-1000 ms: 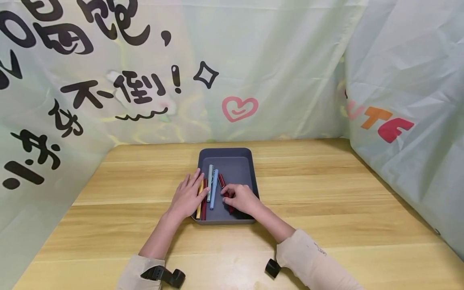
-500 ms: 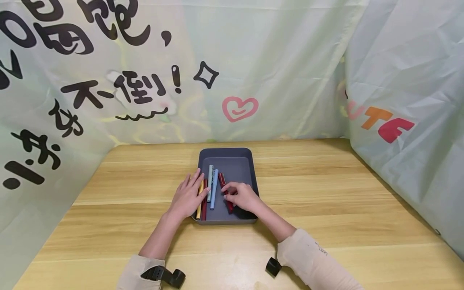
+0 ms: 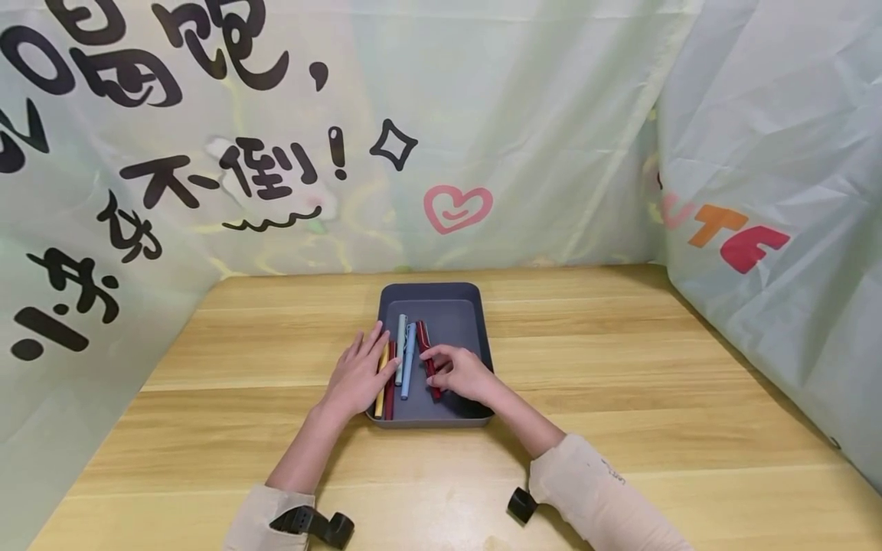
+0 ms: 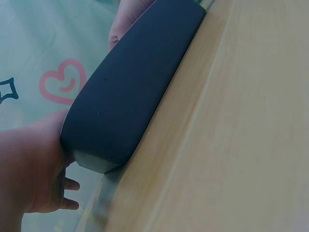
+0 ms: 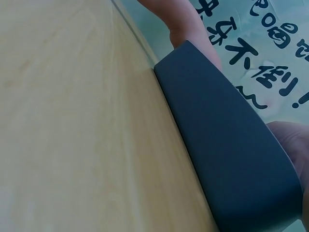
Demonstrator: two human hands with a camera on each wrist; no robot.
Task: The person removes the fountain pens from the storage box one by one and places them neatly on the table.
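Over tray (image 3: pixel 456 321) | left hand (image 3: pixel 357 376): fingers extended | right hand (image 3: pixel 463 376): pinches red pen (image 3: pixel 430 368)

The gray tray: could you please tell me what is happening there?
A person's right hand grips a dark red pen in the gray tray. The left hand lies over the tray's left rim, partly covering a yellow pen and a second red pen. A pale green pen and a blue pen lie between the hands.
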